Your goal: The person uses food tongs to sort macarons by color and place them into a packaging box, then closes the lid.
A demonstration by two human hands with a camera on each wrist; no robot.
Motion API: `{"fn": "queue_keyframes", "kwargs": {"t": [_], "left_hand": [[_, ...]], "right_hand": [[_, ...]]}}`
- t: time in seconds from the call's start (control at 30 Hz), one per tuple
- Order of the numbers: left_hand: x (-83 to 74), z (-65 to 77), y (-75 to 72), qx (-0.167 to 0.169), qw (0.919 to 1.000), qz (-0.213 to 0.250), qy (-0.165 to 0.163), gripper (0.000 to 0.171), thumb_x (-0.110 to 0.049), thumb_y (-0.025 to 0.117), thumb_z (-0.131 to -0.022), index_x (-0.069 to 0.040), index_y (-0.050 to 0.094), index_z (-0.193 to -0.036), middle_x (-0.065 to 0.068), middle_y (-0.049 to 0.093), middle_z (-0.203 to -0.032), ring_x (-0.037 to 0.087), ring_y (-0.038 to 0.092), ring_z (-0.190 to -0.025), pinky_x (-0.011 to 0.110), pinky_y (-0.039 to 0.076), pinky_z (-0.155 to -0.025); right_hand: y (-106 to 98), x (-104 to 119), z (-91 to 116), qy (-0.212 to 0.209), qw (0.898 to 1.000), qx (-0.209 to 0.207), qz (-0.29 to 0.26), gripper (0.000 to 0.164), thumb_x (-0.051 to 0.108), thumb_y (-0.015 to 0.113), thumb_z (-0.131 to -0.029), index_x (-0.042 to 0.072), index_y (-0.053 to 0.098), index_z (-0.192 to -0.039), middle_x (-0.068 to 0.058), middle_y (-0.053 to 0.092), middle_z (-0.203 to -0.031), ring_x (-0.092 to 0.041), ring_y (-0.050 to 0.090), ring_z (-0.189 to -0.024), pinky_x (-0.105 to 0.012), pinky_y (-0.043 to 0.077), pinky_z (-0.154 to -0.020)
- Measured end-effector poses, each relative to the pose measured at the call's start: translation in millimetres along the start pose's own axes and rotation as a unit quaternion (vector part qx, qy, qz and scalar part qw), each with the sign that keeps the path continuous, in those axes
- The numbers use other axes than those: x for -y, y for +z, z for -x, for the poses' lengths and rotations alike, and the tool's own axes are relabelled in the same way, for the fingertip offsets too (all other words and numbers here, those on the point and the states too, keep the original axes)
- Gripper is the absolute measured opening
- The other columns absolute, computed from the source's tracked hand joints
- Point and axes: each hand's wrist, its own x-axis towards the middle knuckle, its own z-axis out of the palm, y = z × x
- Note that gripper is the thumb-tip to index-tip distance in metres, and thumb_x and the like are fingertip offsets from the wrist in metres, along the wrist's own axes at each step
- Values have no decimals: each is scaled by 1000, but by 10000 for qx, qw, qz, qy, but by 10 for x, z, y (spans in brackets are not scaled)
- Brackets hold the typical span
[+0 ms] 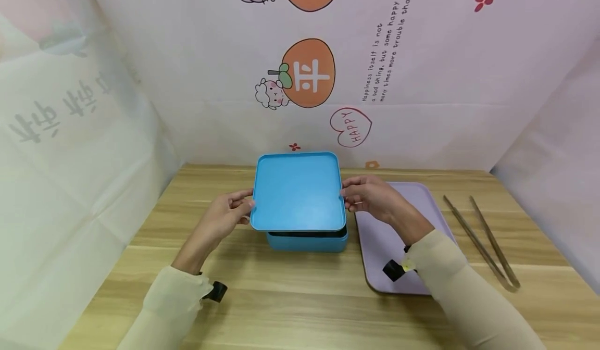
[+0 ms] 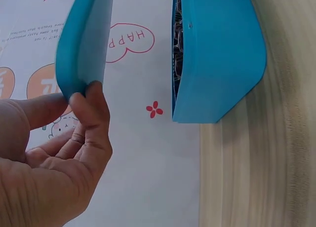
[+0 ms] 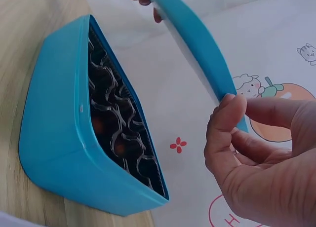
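Observation:
A flat blue lid [image 1: 300, 191] is held up above a blue box [image 1: 307, 242], apart from its rim. My left hand [image 1: 226, 213] pinches the lid's left edge between thumb and fingers. On the opposite edge, my right hand [image 1: 372, 199] pinches it the same way. In the right wrist view the open box [image 3: 59, 118] shows a clear plastic insert [image 3: 118, 113] with wavy dividers, dark inside, with faint orange-brown spots. The left wrist view shows a gap between the lid [image 2: 84, 44] and the box [image 2: 222, 54].
A light purple tray [image 1: 389, 256] lies right of the box, partly under my right forearm. Long metal tongs [image 1: 483, 246] rest farther right on the wooden table [image 1: 281, 308]. A printed cloth [image 1: 211, 79] hangs behind the table's back edge.

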Motion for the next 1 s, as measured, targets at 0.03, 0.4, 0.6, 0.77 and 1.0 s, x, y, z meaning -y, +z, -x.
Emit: {"fn": "queue_keyframes", "kwargs": {"t": [0.03,0.4,0.6,0.77,1.0], "left_hand": [[-5,-7,-2,-11,10000,-18,-14,50,-18,56,-110,1,48,-155,19,72,-119,16,70,-92,35,61,-87],[-59,-48,43,103,9996,219,-156,49,-19,58,-109,1,50,-152,10,67,-94,18,68,-82,33,63,-80],[-77,-64,58,173,9994,264,-139,50,-17,58,-108,1,47,-153,4,68,-79,17,68,-76,29,62,-75],[-108,-69,52,153,9994,280,-137,50,-18,58,-108,-2,47,-155,3,69,-73,15,68,-72,28,61,-75],[-158,-70,27,-4,9996,251,-116,49,-24,59,-109,-12,49,-156,2,70,-71,17,70,-74,38,62,-88]], "right_hand": [[-6,-1,4,10,10000,-1,-1,4,6,62,-102,2,60,-103,0,64,-81,-14,63,-72,-26,57,-72],[-58,-24,53,18,9999,4,160,10,8,62,-102,1,63,-109,-1,65,-75,-14,64,-66,-27,59,-68],[-86,-22,83,-31,9992,-11,409,27,11,62,-103,-4,56,-125,0,66,-70,-12,62,-59,-27,55,-63],[-108,24,122,-168,9978,-39,636,36,15,61,-104,-5,53,-133,-2,67,-70,-12,61,-57,-25,50,-59],[-123,140,199,-499,9947,-26,900,43,18,56,-108,-8,50,-142,-6,72,-75,-14,66,-59,-26,53,-59]]}}
